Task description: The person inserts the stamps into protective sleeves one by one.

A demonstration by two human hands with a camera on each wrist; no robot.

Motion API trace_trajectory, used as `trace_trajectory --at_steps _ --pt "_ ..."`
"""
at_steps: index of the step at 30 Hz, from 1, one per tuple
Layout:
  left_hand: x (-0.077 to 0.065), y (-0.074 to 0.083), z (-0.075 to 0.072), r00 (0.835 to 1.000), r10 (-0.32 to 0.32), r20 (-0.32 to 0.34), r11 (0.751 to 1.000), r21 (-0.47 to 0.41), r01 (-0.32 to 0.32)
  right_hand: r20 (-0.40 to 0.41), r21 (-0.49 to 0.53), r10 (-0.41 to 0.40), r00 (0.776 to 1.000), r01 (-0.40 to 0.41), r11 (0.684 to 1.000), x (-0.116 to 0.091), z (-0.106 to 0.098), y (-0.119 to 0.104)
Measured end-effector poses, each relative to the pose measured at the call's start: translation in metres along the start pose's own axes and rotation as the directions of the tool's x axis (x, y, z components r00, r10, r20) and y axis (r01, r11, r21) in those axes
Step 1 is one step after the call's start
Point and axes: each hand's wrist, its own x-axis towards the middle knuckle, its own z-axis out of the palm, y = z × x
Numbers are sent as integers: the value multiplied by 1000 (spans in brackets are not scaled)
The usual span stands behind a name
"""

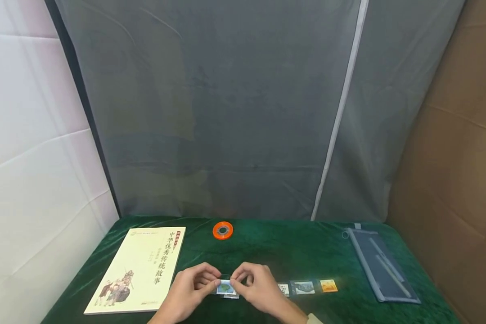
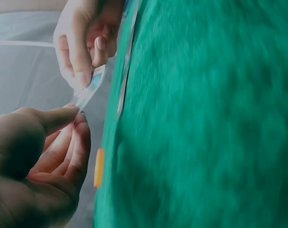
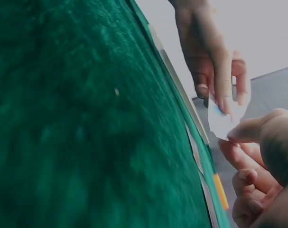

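Between both hands is a small postage stamp (image 1: 225, 287) with a blue-green picture and a white border. My left hand (image 1: 188, 289) pinches its left side between thumb and fingers, and my right hand (image 1: 261, 288) pinches the right side. Seen from the left wrist, the stamp (image 2: 92, 88) bends slightly and is held above the green cloth. The right wrist view shows its pale face (image 3: 222, 121) washed out by glare. Just beyond my right hand lie a black-and-white stamp (image 1: 284, 289), a grey-blue stamp (image 1: 304, 288) and an orange-yellow stamp (image 1: 329, 285).
A cream book (image 1: 141, 270) lies at the left on the green cloth (image 1: 267, 243). Behind the hands is an orange tape roll (image 1: 222, 230). At the right lies a dark zip pouch (image 1: 382, 265) with slim items inside. Fabric walls (image 1: 235, 112) enclose the table.
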Motion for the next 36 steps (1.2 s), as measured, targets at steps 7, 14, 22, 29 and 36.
trace_trajectory --at_steps 7,14,22,29,36 --pt "-5 -4 -20 1000 14 -10 990 139 -12 32 -81 13 999 -10 997 16 21 -3" --pt "1 -3 -25 999 45 -13 971 236 -41 -11 -178 46 999 -47 983 26 28 -5" --pt "6 -6 -23 998 61 32 963 262 -68 -79 -385 -22 997 -10 923 24 33 -5" --pt "7 -5 -22 996 72 47 942 325 -84 -96 -443 -73 993 23 896 25 35 -6" --pt "9 -4 -17 998 -1 -69 856 516 37 -111 -336 -80 991 38 941 19 25 -6"
